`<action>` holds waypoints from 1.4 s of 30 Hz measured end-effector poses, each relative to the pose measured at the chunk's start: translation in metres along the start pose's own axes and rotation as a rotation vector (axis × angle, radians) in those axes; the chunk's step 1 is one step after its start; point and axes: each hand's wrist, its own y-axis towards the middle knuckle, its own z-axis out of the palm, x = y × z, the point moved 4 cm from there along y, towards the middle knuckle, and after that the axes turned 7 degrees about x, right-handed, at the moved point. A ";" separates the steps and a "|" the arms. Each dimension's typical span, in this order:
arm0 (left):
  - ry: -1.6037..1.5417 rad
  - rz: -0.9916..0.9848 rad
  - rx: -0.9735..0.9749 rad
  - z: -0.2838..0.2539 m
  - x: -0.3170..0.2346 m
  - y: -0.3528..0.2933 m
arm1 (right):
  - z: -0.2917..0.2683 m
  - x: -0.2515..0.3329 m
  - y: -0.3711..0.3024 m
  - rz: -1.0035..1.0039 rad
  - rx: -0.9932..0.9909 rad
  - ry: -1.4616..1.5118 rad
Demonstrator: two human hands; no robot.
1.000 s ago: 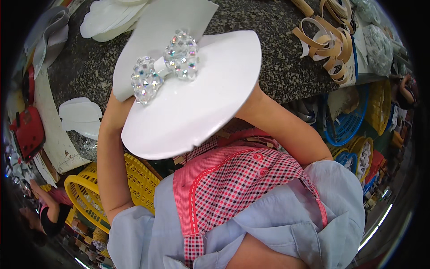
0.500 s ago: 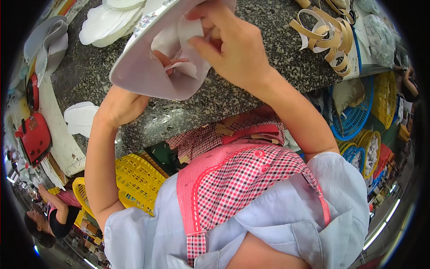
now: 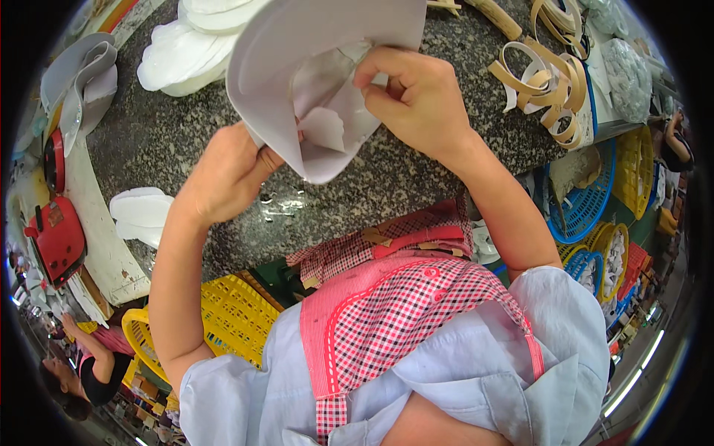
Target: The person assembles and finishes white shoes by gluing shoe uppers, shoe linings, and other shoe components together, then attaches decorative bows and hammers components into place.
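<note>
A pale grey boot upper (image 3: 327, 37) is held up over the speckled stone tabletop (image 3: 372, 178), its opening facing me. White lining flaps (image 3: 325, 128) show inside it. My left hand (image 3: 232, 172) is closed on the upper's lower left edge, its thumb on the near side and some fingertips hidden behind or inside the piece. At the right side of the opening, my right hand (image 3: 418, 100) pinches the inner edge of the lining between thumb and curled forefinger.
White oval pieces (image 3: 190, 56) are stacked at the far left, and more white pieces (image 3: 141, 212) lie nearer. Curled tan strips (image 3: 547, 82) rest at the right. Yellow basket (image 3: 234, 312) and blue basket (image 3: 584, 197) flank the table. Another person (image 3: 93, 357) is at far left.
The upper has tipped and moved slightly right and nearer, turning its glittery outer side out of sight. My left hand shows more at its edge; my right hand has shifted right and down.
</note>
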 end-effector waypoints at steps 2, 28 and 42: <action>0.061 0.034 -0.012 0.002 -0.003 -0.002 | -0.002 0.004 0.000 -0.049 -0.036 0.007; 0.069 -0.063 -0.082 0.018 -0.011 -0.009 | -0.011 0.015 0.015 0.338 0.285 -0.354; -0.169 -0.001 -0.142 0.015 -0.006 -0.012 | -0.032 0.010 -0.003 -0.060 -0.098 -0.031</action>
